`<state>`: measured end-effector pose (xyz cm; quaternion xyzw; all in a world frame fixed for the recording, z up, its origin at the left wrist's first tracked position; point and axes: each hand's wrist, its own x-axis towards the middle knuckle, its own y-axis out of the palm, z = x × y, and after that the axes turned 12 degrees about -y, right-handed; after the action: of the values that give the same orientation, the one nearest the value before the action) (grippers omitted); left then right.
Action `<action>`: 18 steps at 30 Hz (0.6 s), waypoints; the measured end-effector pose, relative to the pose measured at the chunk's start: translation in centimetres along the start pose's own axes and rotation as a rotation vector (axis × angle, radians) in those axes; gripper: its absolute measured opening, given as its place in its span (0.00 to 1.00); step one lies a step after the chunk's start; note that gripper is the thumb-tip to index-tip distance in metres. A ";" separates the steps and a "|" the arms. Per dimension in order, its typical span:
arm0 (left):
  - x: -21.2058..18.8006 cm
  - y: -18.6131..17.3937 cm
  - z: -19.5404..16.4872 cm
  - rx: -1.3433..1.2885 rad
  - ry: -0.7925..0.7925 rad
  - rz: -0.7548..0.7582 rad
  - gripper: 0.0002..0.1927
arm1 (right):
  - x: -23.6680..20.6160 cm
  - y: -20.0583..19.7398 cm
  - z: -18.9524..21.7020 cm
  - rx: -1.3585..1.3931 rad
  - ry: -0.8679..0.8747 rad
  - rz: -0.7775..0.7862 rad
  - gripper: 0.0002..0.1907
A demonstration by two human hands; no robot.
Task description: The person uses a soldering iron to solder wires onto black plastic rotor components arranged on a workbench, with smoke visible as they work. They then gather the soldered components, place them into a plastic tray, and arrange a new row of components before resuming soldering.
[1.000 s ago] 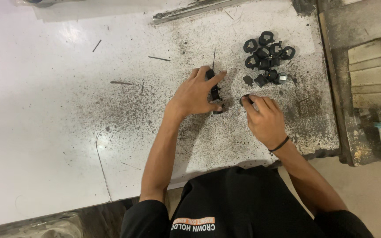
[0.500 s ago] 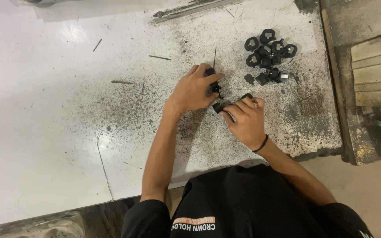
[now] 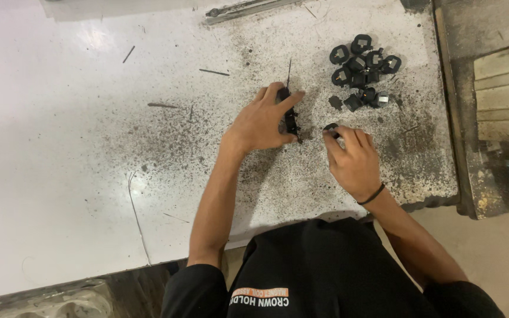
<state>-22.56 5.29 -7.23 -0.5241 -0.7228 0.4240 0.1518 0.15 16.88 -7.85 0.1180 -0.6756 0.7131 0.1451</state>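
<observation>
left hand [image 3: 261, 125] grips slim black plastic tool [image 3: 291, 121] | right hand [image 3: 353, 158] pinches small round black plastic part [image 3: 330, 128] | heap of black plastic parts [image 3: 363, 70] at 1 o'clock

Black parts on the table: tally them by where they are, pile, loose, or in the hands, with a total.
Pile of black parts at upper right: about 10, overlapping, so approximate
Loose black part beside the pile: 1
Black part under the left hand: 1
Black part at the right hand fingertips: 1
Total: about 13
</observation>
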 end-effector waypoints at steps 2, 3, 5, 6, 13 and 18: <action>0.0 0.0 -0.3 0.044 -0.053 0.032 0.48 | -0.6 0.3 -0.5 0.068 -0.036 0.007 0.16; 0.0 0.0 -0.4 0.047 -0.062 0.035 0.47 | -0.9 0.6 -0.6 0.126 -0.017 -0.022 0.13; 0.2 0.1 -0.4 0.060 -0.075 0.049 0.45 | -1.6 1.5 -0.5 0.244 0.032 -0.084 0.09; 0.2 0.1 -0.4 0.060 -0.067 0.045 0.45 | -2.0 2.1 -0.1 0.328 0.059 -0.067 0.08; 0.5 0.8 0.0 0.070 -0.084 0.056 0.45 | -2.4 5.5 3.0 0.327 -0.126 -0.238 0.04; 0.5 0.7 -0.1 0.073 -0.077 0.067 0.46 | 1.1 3.5 -0.9 0.286 0.081 -0.120 0.06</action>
<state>-22.20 5.82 -7.78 -0.5253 -0.6942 0.4749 0.1288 -2.15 17.63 -10.73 0.1488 -0.5526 0.7963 0.1960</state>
